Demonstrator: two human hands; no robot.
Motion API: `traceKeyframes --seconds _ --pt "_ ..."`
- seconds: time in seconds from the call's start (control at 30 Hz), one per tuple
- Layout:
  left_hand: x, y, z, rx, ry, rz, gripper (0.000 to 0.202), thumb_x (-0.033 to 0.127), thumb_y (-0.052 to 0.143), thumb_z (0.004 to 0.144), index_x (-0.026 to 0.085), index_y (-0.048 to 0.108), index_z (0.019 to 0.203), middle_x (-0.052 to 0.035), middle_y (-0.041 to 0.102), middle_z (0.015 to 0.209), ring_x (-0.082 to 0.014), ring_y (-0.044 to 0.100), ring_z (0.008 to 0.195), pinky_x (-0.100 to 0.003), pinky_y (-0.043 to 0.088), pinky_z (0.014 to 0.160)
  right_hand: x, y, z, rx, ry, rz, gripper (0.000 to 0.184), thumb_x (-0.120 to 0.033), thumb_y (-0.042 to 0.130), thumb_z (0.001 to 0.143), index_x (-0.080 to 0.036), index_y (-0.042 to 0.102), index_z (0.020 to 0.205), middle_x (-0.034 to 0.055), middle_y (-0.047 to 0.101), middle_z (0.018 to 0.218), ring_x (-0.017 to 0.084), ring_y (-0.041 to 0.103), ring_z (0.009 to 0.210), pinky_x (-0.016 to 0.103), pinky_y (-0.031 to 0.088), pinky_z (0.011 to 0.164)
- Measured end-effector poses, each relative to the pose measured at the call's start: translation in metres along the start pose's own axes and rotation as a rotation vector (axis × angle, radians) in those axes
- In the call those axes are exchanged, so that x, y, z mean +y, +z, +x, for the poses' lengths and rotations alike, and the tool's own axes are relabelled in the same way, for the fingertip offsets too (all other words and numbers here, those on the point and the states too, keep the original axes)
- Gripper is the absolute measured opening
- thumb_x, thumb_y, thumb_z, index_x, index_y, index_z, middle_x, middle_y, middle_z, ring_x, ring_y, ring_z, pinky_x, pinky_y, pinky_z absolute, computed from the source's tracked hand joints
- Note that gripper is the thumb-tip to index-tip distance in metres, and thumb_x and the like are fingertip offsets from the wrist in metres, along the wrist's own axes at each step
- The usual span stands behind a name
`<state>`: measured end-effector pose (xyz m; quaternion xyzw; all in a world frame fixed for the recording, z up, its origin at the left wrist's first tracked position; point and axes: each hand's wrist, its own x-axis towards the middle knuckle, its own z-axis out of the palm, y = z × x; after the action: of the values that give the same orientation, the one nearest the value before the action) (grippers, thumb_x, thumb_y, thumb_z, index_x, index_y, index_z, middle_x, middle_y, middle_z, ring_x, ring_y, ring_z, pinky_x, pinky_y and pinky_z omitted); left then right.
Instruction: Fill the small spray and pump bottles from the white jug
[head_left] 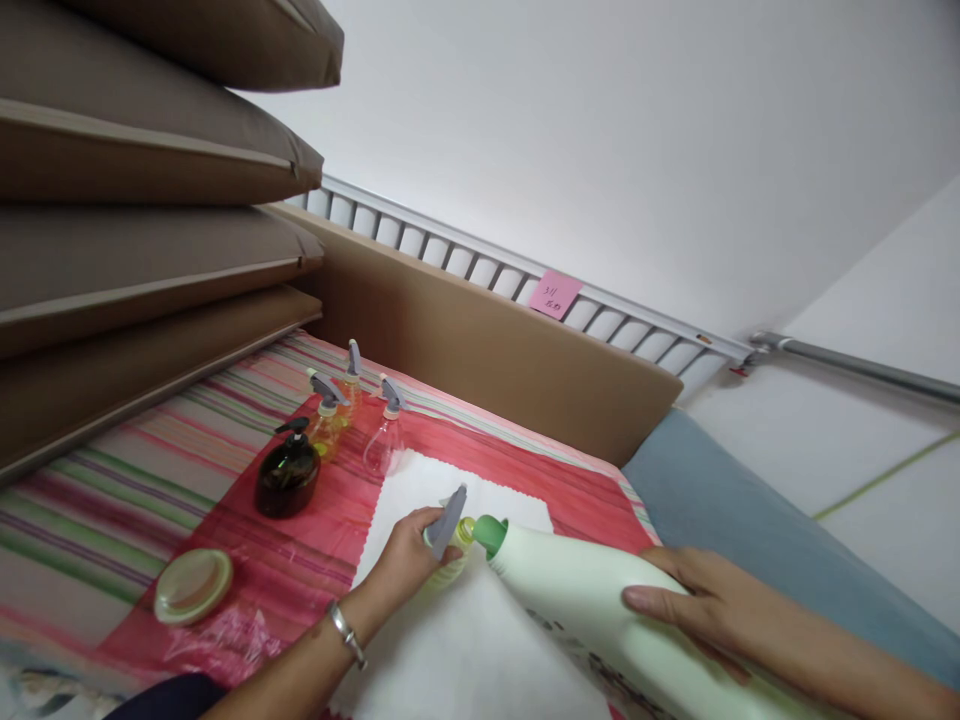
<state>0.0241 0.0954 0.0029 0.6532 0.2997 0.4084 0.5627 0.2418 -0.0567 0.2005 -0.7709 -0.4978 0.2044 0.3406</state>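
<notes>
A: Where is the small bottle (450, 572)?
B: Over the white sheet (442, 660), low in the middle of the view; the green cap (491, 535) of the big bottle (592, 580) points at its mouth; whether the two touch, I cannot tell.
A: And the hands?
B: The left hand (405, 555) pinches a grey sprayer (448, 522) just beside that mouth; whether it grips the small bottle too, I cannot make out; the right hand (697, 590) is wrapped around the big bottle, which is tipped, cap end leftward; a bracelet (347, 635) circles the left wrist.
A: What stands around them?
B: A clear spray bottle (384, 448) near the white sheet's far edge; two yellow spray bottles (326, 436) left of it; then a dark pump bottle (287, 478); nearer, a round tub (193, 585) with crumpled plastic (225, 640) just beside it; a red sheet (585, 500) lies beneath, over a striped cloth (75, 520).
A: Beyond that?
B: Stacked cushions (150, 240) on the left; a brown board (487, 350) behind; past it, a rail (420, 240) bearing a pink note (555, 293); a blue panel (720, 500) on the right; pale walls (600, 120) above.
</notes>
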Motion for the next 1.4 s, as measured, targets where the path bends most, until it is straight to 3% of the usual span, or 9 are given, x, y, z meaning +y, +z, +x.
traceKeyframes --seconds 0.1,0.17,0.37,0.5,0.77,1.4 --pt "0.000 0.000 0.000 0.000 -0.001 0.006 0.036 0.020 0.073 0.062 0.018 0.068 0.097 -0.0073 0.071 0.100 -0.0244 0.063 0.093 -0.031 0.045 0.085 -0.003 0.000 0.000 -0.324 0.099 -0.101 0.016 -0.035 0.073 0.060 -0.021 0.066 0.056 -0.0006 0.060 0.046 0.010 0.045 0.033 0.020 0.031 0.034" --pt "-0.001 0.000 0.000 0.002 -0.001 0.018 0.036 0.021 0.073 0.062 0.017 0.068 0.097 -0.0077 0.070 0.100 -0.0245 0.062 0.093 -0.031 0.045 0.085 -0.004 0.001 0.001 -0.397 0.122 -0.186 0.021 -0.039 0.068 0.068 -0.020 0.067 0.062 0.0001 0.061 0.051 0.008 0.044 0.035 0.019 0.030 0.036" --pt "-0.002 0.000 0.000 0.002 -0.003 0.028 0.036 0.020 0.073 0.062 0.017 0.068 0.098 -0.0067 0.070 0.100 -0.0238 0.061 0.094 -0.031 0.044 0.086 -0.006 0.003 0.002 -0.407 0.107 -0.293 0.035 -0.050 0.057 0.075 -0.017 0.067 0.068 -0.0007 0.058 0.053 0.006 0.041 0.036 0.018 0.027 0.036" --pt "0.000 0.000 0.000 -0.002 -0.013 0.036 0.035 0.018 0.073 0.062 0.019 0.068 0.097 -0.0048 0.070 0.099 -0.0224 0.061 0.093 -0.029 0.043 0.086 -0.011 0.001 0.004 -0.481 0.128 -0.355 0.039 -0.052 0.055 0.076 -0.015 0.063 0.072 -0.0016 0.053 0.054 0.006 0.039 0.038 0.017 0.029 0.037" --pt "0.000 0.000 0.000 0.000 -0.025 0.042 0.036 0.018 0.073 0.061 0.018 0.068 0.097 -0.0060 0.070 0.100 -0.0236 0.061 0.094 -0.030 0.042 0.086 -0.019 -0.001 0.006 -0.546 0.134 -0.462 0.041 -0.053 0.048 0.081 -0.013 0.057 0.078 -0.0019 0.047 0.058 0.008 0.039 0.042 0.019 0.031 0.039" --pt "0.002 0.001 -0.001 0.002 -0.022 0.013 0.034 0.017 0.073 0.061 0.019 0.068 0.095 -0.0047 0.070 0.097 -0.0228 0.062 0.093 -0.028 0.044 0.083 -0.027 -0.001 0.007 -0.564 0.121 -0.472 0.042 -0.054 0.049 0.080 -0.013 0.058 0.081 0.0000 0.050 0.061 0.008 0.043 0.044 0.019 0.032 0.038"
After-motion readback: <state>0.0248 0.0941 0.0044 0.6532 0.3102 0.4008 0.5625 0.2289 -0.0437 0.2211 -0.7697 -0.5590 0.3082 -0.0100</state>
